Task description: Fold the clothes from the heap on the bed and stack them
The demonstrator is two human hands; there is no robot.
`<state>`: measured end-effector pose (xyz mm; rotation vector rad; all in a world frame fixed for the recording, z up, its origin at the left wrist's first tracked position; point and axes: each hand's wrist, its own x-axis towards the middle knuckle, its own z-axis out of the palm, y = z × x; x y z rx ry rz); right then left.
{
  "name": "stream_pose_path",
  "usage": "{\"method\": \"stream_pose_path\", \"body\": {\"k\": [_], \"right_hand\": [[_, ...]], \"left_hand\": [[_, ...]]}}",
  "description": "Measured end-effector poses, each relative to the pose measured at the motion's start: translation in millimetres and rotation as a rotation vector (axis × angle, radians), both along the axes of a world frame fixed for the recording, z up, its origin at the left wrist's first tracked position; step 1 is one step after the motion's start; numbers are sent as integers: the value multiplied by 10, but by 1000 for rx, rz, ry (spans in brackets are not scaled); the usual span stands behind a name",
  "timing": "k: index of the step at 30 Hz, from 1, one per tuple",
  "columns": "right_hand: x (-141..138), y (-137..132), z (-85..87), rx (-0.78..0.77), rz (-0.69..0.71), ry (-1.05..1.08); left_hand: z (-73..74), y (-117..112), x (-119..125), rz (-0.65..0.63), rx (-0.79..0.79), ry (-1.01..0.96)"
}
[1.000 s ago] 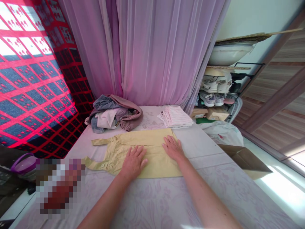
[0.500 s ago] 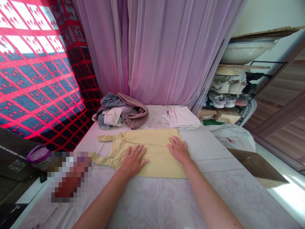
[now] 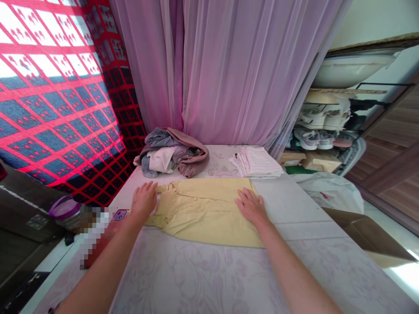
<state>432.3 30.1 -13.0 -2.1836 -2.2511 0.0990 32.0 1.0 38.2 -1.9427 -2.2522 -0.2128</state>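
Yellow overalls with buttoned shoulder straps lie flat on the cloth-covered table, straps to the left. Over the strap ends is my left hand, fingers slightly bent and apart; it hides most of both straps, and nothing shows gripped in it. My right hand rests flat with spread fingers on the right end of the overalls, near their far corner. Creases run across the fabric by the buttons.
A heap of mixed clothes sits at the back left, and a folded striped stack at the back right. A red phone, partly blurred, lies by my left forearm. Shoes fill a rack; an open cardboard box stands right of the table.
My left hand has moved left from the middle of the overalls to the straps. My right hand stays on the right end. The view has shifted slightly.
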Motion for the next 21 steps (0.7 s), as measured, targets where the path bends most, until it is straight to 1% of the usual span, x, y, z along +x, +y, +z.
{"method": "stream_pose_path", "body": {"k": [2,3,6,8,10,14,17,21], "right_hand": [[-9,-7,11,-2,-2,-4],[-13,-11,19,-3,-2,-4],[-23,-21,40,3,1,-5],[-26,-24,47,8,4,-7],[-26,-24,46,11,3,-9],[-24,-22,34,23,3,-16],[-21,-22,28,31,8,-15],[-12,-21,22,34,10,-4]], "left_hand": [[42,113,-304,73,-33,0],[52,158,-422,73,-53,-23],[67,249,-626,63,-109,-139],[77,289,-668,75,-134,-202],[85,324,-671,112,-119,-248],[79,371,-647,246,21,-352],[52,363,-635,283,59,-338],[-10,298,-589,268,75,-292]]}}
